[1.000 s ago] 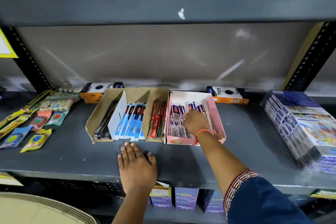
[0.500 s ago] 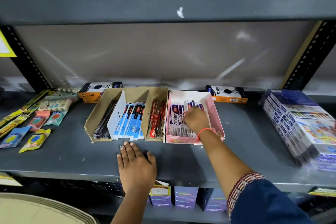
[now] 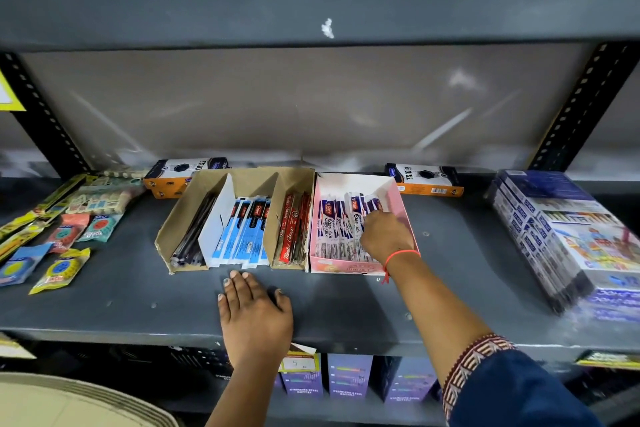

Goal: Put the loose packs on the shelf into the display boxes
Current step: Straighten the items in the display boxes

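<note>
A pink display box [image 3: 405, 205] stands on the grey shelf [image 3: 121, 305], filled with several purple-and-white pen packs [image 3: 332, 229]. My right hand [image 3: 384, 236] reaches into this box, fingers curled on the packs at its right side. My left hand [image 3: 252, 312] lies flat on the shelf in front of the boxes, holding nothing. A brown cardboard display box [image 3: 180, 218] to the left holds dark pens, blue packs [image 3: 242, 232] and red packs [image 3: 292, 225] in separate compartments.
Loose sachets and packets [image 3: 62, 236] lie at the shelf's left. Two orange-and-black boxes [image 3: 426, 179] sit at the back. A stack of blue cartons [image 3: 561, 236] fills the right end. Purple boxes [image 3: 349, 374] stand on the shelf below.
My right hand has shifted slightly to the right within the pink box, working among the packs. My left hand has stayed flat on the shelf.
</note>
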Action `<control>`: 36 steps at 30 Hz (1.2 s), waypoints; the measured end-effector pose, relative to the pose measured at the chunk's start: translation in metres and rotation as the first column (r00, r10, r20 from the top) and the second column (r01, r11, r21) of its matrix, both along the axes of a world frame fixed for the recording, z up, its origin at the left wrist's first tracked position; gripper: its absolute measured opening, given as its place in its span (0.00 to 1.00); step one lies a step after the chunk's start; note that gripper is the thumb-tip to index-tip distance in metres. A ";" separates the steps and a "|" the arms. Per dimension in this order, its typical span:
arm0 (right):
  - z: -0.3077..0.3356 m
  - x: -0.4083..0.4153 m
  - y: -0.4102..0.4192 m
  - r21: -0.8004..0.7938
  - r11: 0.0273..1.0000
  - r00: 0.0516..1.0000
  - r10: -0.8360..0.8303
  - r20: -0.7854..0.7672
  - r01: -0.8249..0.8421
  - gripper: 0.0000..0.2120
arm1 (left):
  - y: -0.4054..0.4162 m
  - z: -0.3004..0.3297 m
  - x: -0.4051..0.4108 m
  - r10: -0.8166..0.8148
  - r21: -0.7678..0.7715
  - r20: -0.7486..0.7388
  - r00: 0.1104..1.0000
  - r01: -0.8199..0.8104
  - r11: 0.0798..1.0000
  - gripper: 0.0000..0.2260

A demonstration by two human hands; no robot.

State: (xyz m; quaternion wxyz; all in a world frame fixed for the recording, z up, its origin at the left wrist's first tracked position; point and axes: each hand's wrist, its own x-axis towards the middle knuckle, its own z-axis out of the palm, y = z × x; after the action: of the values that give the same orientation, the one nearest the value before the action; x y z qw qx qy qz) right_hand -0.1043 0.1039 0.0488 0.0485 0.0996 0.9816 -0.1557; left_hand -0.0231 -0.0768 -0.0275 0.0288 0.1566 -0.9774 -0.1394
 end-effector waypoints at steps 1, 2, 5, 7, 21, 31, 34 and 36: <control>-0.001 0.000 -0.002 0.001 1.000 1.000 0.001 0.011 -0.001 0.15 | 0.000 0.000 0.000 0.001 -0.003 0.002 1.000 -0.001 1.000 0.44; 0.000 -0.001 -0.004 -0.010 1.000 1.000 -0.002 0.021 0.002 0.15 | 0.000 0.000 0.000 0.000 -0.006 0.000 1.000 0.000 1.000 0.44; 0.000 -0.002 -0.006 -0.057 0.998 1.000 -0.009 0.030 0.011 0.15 | 0.000 0.000 0.000 -0.001 -0.012 -0.010 1.000 0.001 1.000 0.45; 0.000 -0.001 -0.004 -0.073 0.997 1.000 -0.017 0.012 0.018 0.14 | 0.000 0.000 0.001 -0.001 -0.004 -0.007 1.000 0.001 1.000 0.45; 0.002 0.010 0.007 0.210 0.976 0.998 0.054 -0.011 -0.050 0.15 | 0.001 0.002 0.001 0.002 0.008 -0.017 1.000 -0.001 1.000 0.46; 0.012 0.023 0.017 0.011 0.999 0.986 -0.047 -0.158 0.049 0.16 | 0.003 0.006 0.003 0.003 0.006 0.025 1.000 -0.003 1.000 0.36; 0.012 0.033 0.023 0.029 0.999 0.972 -0.026 -0.233 0.034 0.13 | 0.003 0.009 0.004 -0.009 0.007 0.056 0.998 0.008 1.000 0.31; 0.012 0.041 0.026 0.063 0.998 0.958 0.010 -0.287 0.009 0.12 | 0.001 0.014 0.004 -0.025 0.020 0.092 0.995 0.023 1.000 0.29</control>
State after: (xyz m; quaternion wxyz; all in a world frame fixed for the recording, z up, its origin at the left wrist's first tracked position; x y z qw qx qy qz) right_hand -0.0632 0.1301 0.0611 -0.0975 0.0771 0.9827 -0.1371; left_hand -0.0186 -0.0754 -0.0136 -0.0196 0.1513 -0.9781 -0.1414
